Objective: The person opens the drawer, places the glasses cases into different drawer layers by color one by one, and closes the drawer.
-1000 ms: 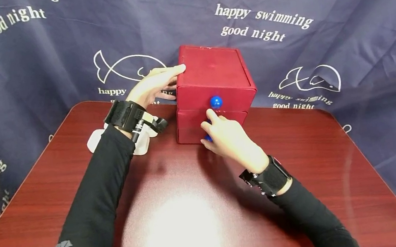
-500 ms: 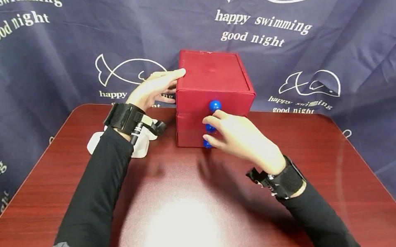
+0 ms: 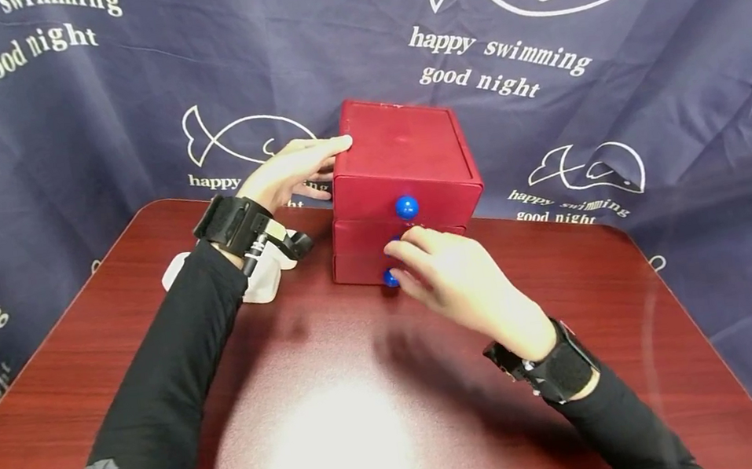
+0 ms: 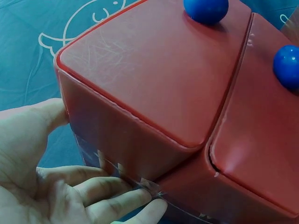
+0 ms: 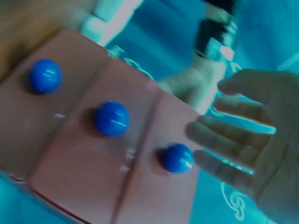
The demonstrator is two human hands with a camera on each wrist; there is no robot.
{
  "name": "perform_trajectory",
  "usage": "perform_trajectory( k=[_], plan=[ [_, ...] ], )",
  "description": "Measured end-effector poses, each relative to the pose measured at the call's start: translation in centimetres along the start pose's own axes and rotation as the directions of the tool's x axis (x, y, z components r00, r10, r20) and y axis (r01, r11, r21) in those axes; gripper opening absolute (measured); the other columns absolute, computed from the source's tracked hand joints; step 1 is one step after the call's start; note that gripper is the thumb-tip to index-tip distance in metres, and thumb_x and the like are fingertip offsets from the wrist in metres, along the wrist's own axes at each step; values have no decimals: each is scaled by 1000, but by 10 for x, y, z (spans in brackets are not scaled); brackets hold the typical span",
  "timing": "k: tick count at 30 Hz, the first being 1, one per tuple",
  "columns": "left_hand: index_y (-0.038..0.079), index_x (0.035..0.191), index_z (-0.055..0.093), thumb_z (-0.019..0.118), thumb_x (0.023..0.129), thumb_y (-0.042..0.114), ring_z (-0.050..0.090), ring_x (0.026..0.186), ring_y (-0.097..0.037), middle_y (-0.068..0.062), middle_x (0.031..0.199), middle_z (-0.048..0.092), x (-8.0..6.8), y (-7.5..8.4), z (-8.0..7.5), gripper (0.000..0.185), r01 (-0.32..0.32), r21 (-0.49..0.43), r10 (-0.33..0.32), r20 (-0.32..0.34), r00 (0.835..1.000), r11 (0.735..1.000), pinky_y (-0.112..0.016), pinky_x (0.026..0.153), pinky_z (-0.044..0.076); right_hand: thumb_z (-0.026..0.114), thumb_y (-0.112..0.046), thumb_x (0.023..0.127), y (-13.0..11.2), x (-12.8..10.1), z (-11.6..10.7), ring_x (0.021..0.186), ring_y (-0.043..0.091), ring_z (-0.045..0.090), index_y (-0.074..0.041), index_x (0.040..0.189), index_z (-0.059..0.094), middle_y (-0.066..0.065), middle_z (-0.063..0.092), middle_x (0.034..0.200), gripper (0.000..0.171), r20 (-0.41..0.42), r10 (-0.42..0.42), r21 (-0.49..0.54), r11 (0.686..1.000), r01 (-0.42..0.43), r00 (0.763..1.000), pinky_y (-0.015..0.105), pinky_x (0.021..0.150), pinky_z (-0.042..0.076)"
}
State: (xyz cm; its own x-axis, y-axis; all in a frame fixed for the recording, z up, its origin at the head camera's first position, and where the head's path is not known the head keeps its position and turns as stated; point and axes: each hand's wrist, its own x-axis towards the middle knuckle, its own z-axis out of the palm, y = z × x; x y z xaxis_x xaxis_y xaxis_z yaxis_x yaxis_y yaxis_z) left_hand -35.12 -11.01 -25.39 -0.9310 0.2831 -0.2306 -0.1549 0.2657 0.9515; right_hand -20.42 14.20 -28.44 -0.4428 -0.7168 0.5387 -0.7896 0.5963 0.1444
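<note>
A red box (image 3: pixel 400 144) with three drawers and blue knobs stands at the far middle of the table. My left hand (image 3: pixel 289 170) lies against its left side with the thumb on the top edge; the left wrist view shows the left hand (image 4: pixel 56 186) with fingers straight along the red box (image 4: pixel 154 88). My right hand (image 3: pixel 456 279) hovers before the lower drawers, fingers loose and spread, holding nothing. Its fingertips are close to the bottom knob (image 3: pixel 390 278); the top knob (image 3: pixel 406 207) is uncovered. In the right wrist view the right hand (image 5: pixel 252 140) is beside an end knob (image 5: pixel 177 157).
The box sits on a dark red wooden table (image 3: pixel 344 429). A white object (image 3: pixel 260 277) lies on it behind my left wrist. A navy curtain (image 3: pixel 607 38) with fish drawings and white lettering hangs close behind the table.
My right hand has drawn back from the middle drawer front, toward me and slightly right, its fingers spreading. The left hand stays on the box.
</note>
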Motion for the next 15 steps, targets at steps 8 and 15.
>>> perform_trajectory(
  k=[8,15],
  plan=[
    [19,156,41,56,99,52,50,141,-25,-7,157,48,-2,2,1,68,10,12,-10,-8,1000,1000,-48,112,49,81,-17,86,3,-16,40,85,23,65,-8,117,66,9,64,105,35,-17,-227,-146,964,222,974,32,66,53],
    [18,155,42,57,99,51,52,140,-25,-7,156,49,-3,-1,2,67,7,-6,-7,-21,1000,1000,-47,110,51,87,-18,74,8,-22,63,91,25,65,-7,118,65,12,63,109,50,39,-291,-236,927,292,956,30,67,54]
  ],
)
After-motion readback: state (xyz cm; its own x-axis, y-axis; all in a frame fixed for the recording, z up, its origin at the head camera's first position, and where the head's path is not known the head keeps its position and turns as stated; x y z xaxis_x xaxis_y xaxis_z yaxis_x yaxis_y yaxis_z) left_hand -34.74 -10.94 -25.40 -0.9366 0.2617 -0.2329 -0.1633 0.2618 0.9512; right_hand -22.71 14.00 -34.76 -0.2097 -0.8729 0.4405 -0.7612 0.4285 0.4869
